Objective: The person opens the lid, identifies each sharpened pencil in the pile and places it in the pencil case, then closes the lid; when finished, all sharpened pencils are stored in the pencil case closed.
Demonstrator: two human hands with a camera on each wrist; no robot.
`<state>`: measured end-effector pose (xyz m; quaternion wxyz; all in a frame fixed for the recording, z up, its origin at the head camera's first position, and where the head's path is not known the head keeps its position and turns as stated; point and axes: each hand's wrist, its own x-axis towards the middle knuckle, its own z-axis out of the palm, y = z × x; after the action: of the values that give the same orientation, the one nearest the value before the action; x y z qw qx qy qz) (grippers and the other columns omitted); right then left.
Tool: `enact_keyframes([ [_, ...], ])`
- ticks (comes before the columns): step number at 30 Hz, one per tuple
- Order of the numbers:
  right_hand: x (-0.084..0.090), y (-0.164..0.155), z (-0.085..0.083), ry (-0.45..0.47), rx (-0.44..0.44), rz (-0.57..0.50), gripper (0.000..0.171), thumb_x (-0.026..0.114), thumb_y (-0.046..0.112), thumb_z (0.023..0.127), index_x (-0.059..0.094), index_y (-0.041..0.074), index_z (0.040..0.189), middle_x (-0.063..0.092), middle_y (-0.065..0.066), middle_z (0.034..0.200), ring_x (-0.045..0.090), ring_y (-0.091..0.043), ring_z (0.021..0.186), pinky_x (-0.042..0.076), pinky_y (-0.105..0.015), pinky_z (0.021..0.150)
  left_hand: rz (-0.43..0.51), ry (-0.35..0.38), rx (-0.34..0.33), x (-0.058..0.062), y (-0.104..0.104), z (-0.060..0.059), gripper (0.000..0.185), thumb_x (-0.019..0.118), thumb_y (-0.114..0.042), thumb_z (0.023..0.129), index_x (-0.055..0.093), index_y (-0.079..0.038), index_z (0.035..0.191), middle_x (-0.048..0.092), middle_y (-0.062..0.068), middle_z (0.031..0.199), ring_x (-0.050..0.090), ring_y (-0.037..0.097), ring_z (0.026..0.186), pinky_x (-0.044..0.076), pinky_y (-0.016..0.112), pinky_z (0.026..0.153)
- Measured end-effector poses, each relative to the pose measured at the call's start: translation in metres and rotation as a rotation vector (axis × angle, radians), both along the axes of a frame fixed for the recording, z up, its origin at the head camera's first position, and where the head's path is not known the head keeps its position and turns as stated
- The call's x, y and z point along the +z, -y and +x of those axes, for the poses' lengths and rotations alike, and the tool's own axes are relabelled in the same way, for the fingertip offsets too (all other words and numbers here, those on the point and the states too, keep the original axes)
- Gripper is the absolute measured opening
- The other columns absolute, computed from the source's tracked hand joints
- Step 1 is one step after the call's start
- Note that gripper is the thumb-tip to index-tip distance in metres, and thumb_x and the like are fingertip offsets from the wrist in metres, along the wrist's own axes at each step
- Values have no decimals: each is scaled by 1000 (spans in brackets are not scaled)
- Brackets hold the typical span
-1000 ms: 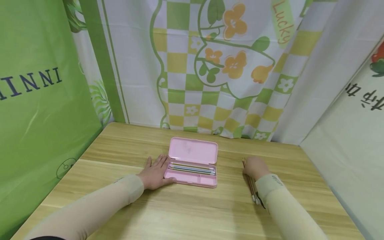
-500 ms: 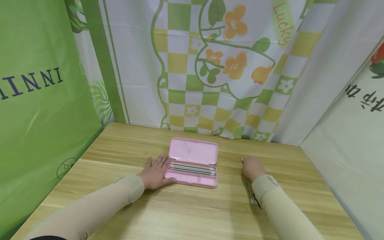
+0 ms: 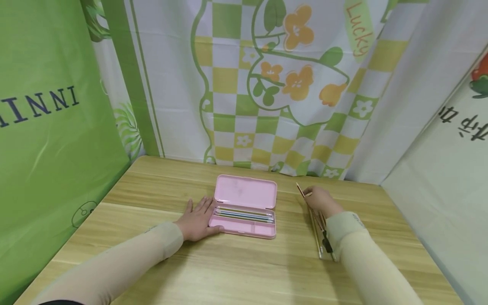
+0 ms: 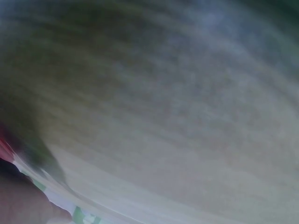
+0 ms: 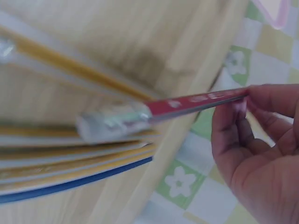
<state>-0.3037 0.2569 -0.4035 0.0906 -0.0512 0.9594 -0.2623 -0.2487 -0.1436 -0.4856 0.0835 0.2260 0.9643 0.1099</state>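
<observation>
My right hand (image 3: 320, 201), right of centre, pinches one pencil (image 5: 196, 103) by its end; it could slip. My left hand (image 3: 198, 220) lies spread, flat beside the case (image 3: 244, 207).

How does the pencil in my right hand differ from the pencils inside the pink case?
The pencil in the right hand is lifted off the table and angled; the pencils in the pink case lie flat, side by side. It is pinched singly; they sit untouched as a group. All are long and slim.
</observation>
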Motion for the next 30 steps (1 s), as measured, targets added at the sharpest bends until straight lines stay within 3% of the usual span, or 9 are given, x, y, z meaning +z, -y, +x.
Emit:
enact_keyframes([
  [7,9,23,-3,113,8,-278,38,50,4,106,50,-12,141,69,-18,92,64,-18,78,56,-30,67,-2,9,5,1,1,1,99,45,-69,101,15,1,164,8,22,170,3,38,157,-5,68,118],
  [14,12,45,-10,156,20,-463,26,48,1,107,55,-20,122,62,-9,90,61,-15,82,58,-31,78,-10,3,4,-1,1,0,101,42,-72,100,16,0,164,8,22,170,2,37,157,-5,68,119],
  [19,13,57,-16,216,68,-587,30,45,1,109,52,-23,126,65,-11,93,63,-11,81,57,-30,80,-17,0,-3,-5,4,0,103,39,-76,98,14,-2,165,7,21,170,1,37,157,-5,68,118],
  [25,14,77,-17,248,152,-576,31,46,2,109,55,-21,129,69,-16,98,64,-11,82,56,-28,77,-29,3,8,-6,5,1,103,39,-76,98,12,-4,166,6,19,171,0,35,157,-5,67,119],
  [30,13,100,-15,208,233,-441,28,51,3,107,60,-17,124,69,-20,101,65,-17,87,55,-29,77,-28,9,15,-1,4,5,101,43,-73,99,13,-2,165,8,20,171,1,36,157,-4,67,119],
])
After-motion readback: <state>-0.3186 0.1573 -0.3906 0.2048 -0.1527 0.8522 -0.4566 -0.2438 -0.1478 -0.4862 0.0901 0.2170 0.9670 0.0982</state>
